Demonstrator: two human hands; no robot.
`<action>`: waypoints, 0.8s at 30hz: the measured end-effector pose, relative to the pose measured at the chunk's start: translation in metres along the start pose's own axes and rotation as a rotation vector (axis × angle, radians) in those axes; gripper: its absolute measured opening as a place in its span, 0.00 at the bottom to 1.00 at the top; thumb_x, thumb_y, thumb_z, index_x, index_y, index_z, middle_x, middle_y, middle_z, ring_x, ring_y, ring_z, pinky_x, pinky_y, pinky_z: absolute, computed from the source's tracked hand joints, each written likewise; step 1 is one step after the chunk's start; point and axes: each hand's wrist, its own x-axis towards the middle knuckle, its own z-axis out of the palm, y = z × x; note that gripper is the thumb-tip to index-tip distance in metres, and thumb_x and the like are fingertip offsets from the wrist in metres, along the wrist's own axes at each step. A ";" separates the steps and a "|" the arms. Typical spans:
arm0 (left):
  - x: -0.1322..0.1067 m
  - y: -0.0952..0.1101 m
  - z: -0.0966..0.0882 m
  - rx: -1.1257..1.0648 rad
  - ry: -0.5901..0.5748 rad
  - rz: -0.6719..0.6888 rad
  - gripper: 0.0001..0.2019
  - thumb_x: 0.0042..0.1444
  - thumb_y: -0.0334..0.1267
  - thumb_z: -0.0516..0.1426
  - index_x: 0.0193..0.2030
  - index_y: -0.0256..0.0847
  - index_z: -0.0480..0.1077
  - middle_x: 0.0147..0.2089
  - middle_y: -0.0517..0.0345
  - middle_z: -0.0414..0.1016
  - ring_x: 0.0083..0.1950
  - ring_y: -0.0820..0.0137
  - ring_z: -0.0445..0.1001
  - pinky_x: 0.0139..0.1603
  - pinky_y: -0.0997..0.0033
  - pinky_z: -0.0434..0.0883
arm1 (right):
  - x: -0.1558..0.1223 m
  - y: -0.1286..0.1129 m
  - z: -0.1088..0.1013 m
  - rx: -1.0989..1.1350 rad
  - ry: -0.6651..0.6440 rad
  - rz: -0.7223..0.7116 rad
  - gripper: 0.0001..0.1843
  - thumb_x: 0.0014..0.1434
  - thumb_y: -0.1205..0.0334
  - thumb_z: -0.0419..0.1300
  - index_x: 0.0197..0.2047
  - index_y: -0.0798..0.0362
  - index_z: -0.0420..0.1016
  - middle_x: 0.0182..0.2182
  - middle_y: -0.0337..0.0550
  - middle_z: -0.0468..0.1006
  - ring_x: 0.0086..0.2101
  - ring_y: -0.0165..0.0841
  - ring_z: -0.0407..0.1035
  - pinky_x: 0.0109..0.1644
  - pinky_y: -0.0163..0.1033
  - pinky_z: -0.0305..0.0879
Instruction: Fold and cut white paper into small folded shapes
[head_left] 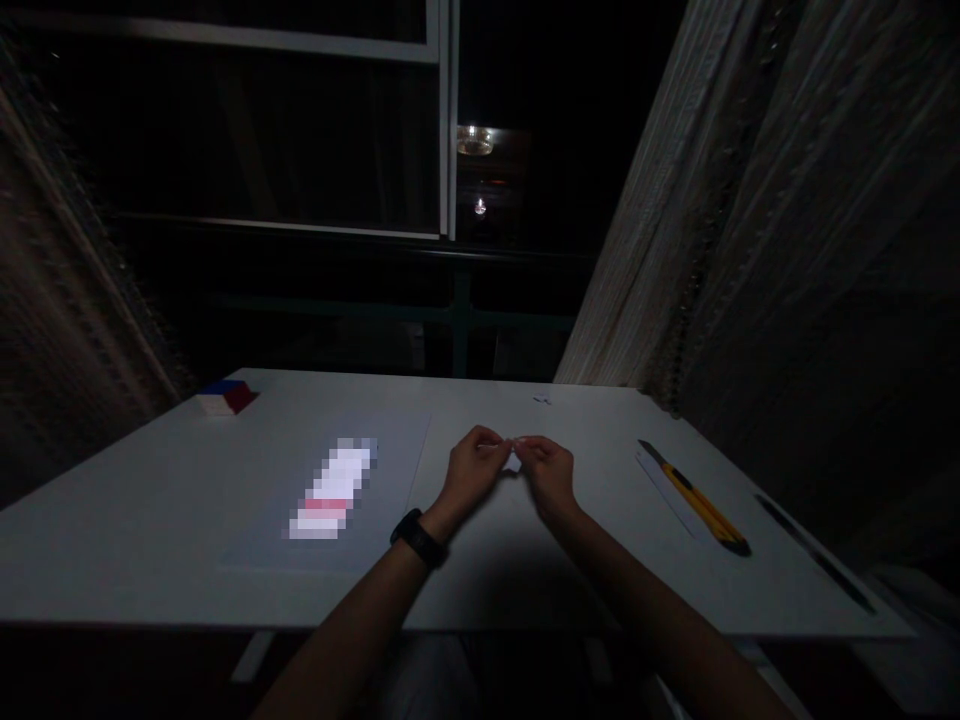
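Observation:
My left hand (474, 465) and my right hand (549, 473) meet over the middle of a white table (150, 520), fingertips pinched together. Between them they hold a small white piece (514, 461), too small and dim to name. A black watch (418, 539) sits on my left wrist. Both forearms reach in from the lower edge of the view. The room is dark.
A yellow utility knife (701, 502) lies right of my hands beside a white strip (667, 492). A dark ruler-like bar (814, 552) lies near the right edge. A pale sheet (390, 440) with a blurred patch lies left. A red, white and blue block (225, 396) sits far left. Curtains flank a dark window.

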 end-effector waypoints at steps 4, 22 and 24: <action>-0.001 0.001 -0.002 0.144 -0.043 -0.024 0.18 0.51 0.54 0.54 0.28 0.38 0.66 0.23 0.59 0.70 0.26 0.71 0.71 0.27 0.73 0.64 | -0.002 -0.003 0.002 0.036 -0.014 0.000 0.16 0.39 0.54 0.68 0.31 0.53 0.73 0.21 0.38 0.76 0.23 0.30 0.69 0.27 0.34 0.62; 0.001 0.000 -0.007 0.313 -0.099 0.124 0.20 0.57 0.51 0.48 0.28 0.37 0.68 0.24 0.60 0.67 0.27 0.72 0.65 0.28 0.74 0.59 | -0.002 -0.003 0.002 0.063 -0.070 0.077 0.13 0.36 0.57 0.71 0.24 0.55 0.77 0.24 0.41 0.77 0.27 0.33 0.71 0.33 0.40 0.67; 0.001 -0.001 -0.007 0.297 -0.086 0.115 0.20 0.56 0.52 0.48 0.28 0.37 0.68 0.23 0.61 0.66 0.26 0.73 0.64 0.27 0.74 0.59 | -0.002 -0.002 0.002 0.058 -0.060 0.099 0.13 0.35 0.57 0.71 0.24 0.55 0.77 0.22 0.41 0.77 0.26 0.32 0.70 0.32 0.39 0.66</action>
